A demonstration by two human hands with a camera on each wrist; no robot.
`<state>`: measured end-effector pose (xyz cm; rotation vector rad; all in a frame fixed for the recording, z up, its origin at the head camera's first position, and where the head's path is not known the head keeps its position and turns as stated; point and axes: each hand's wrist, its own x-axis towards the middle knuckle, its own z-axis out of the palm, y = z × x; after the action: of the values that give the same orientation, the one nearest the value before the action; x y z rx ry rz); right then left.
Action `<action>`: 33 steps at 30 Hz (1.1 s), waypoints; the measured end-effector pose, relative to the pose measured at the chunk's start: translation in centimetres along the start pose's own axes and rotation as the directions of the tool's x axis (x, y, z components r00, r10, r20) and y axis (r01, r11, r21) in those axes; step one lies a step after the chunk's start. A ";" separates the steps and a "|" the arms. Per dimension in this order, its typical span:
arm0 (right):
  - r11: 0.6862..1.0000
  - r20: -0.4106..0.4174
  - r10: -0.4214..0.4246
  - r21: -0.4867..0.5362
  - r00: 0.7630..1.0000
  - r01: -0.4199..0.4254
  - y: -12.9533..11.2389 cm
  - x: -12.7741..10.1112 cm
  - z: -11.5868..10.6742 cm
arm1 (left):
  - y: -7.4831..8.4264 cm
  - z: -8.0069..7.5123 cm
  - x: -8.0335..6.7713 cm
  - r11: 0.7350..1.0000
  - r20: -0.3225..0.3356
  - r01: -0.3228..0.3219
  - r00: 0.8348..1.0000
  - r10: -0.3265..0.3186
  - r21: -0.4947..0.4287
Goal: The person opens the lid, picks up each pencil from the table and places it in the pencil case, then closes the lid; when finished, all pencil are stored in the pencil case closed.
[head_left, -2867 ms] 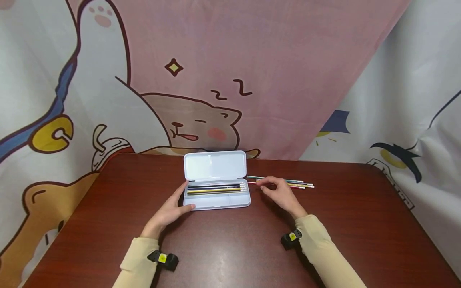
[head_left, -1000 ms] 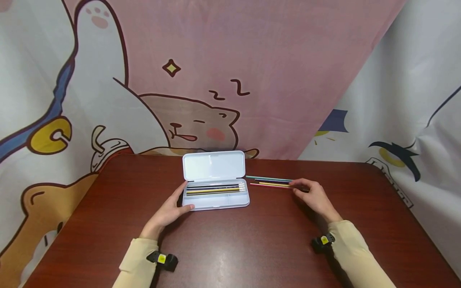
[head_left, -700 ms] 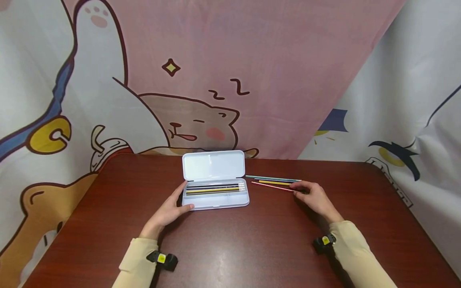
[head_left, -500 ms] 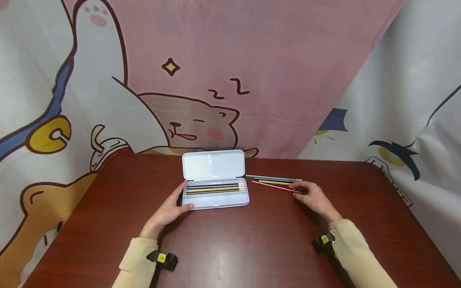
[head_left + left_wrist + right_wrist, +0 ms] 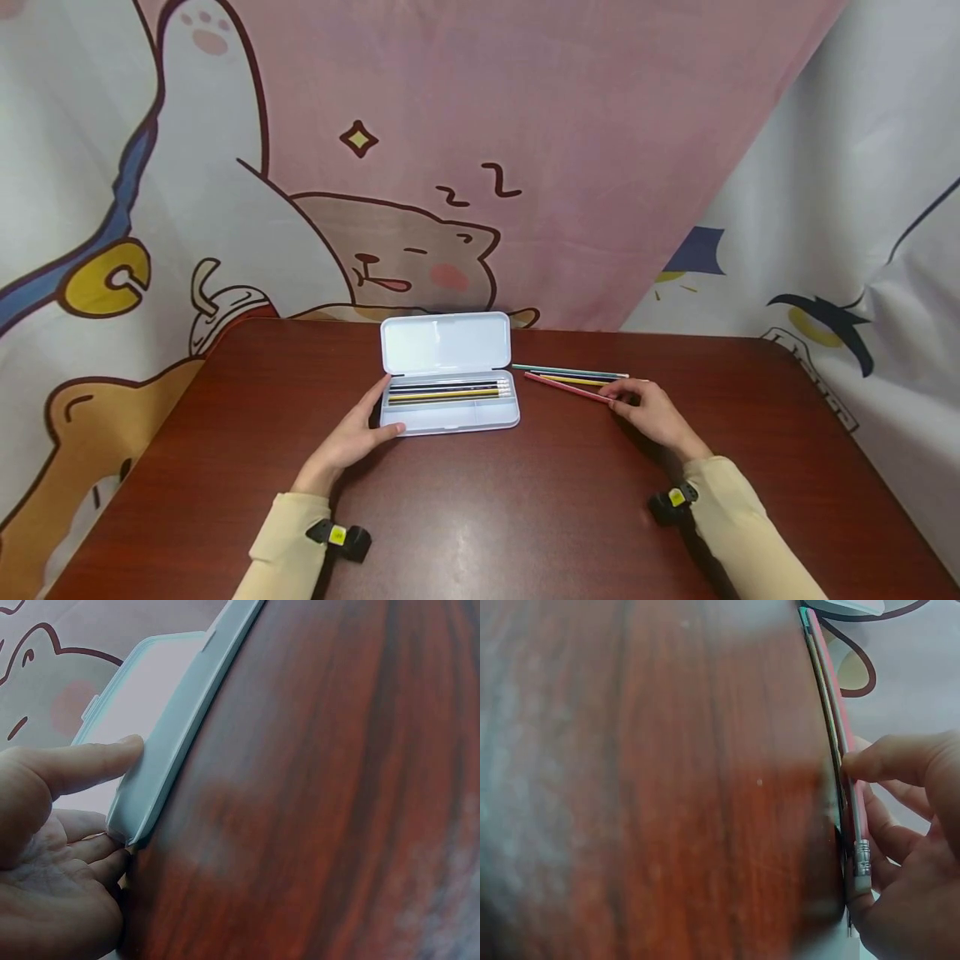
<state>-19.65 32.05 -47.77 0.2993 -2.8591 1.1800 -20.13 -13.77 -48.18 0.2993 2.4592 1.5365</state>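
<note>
A white pencil case stands on the table, its lid raised, with several striped pencils lying in the back compartment. My left hand holds the case's left end, thumb on the front edge and fingers at the end wall, as the left wrist view also shows. To the right of the case, my right hand pinches a red pencil near its eraser end; in the right wrist view, the pencil has a metal band below thumb and fingers. Its tip angles toward the case.
Behind the red pencil lie a teal pencil, a yellow one and a dark one, their right ends close to or behind my right fingers. A cartoon-printed cloth hangs behind the brown table.
My right hand has moved right along the pencils to their eraser ends. It now pinches the red pencil, which has swung away from the others at its right end. The left hand keeps its place.
</note>
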 end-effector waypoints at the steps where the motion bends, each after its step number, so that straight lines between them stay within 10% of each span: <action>1: 1.000 0.001 -0.003 0.006 1.000 0.003 0.0 0.0 0.0 | 0.0 0.0 0.0 1.000 0.002 0.002 1.000 -0.002 0.002; 33: 0.986 0.008 -0.128 0.113 0.992 0.126 -4.1 1.1 3.5 | 0.3 -0.2 -0.1 1.000 0.014 0.011 1.000 -0.011 -0.009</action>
<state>-19.77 26.62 -47.29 0.4887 -2.7437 1.3208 -20.10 -13.82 -47.79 0.2937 2.4387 1.5360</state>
